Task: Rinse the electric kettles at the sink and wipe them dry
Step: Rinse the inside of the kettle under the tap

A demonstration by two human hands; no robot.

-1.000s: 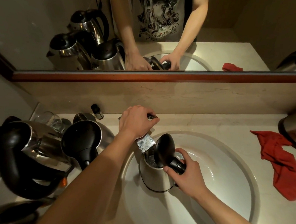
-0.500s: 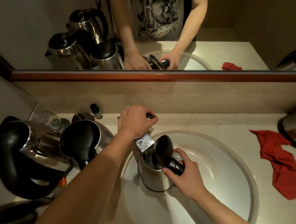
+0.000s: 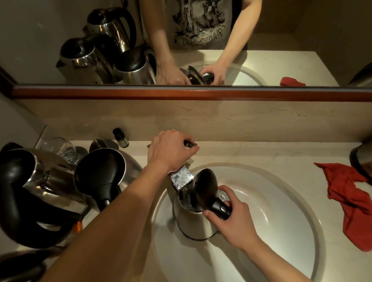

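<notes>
A steel kettle (image 3: 193,222) stands in the white sink basin (image 3: 283,222) with its black lid (image 3: 204,188) flipped up. My right hand (image 3: 231,222) grips its black handle. The flat tap spout (image 3: 181,177) hangs just over the kettle's open mouth, and water glints inside. My left hand (image 3: 170,150) is closed over the tap handle behind the sink. A red cloth (image 3: 352,204) lies on the counter to the right.
Two more steel kettles stand at the left: a large one (image 3: 31,194) and one with a black lid (image 3: 104,174). Another kettle (image 3: 371,162) sits at the right edge. Glasses (image 3: 59,147) and a small bottle (image 3: 120,137) stand by the wall. A mirror runs above.
Almost nothing has moved; both hands keep their grips, and the kettle stays under the spout.
</notes>
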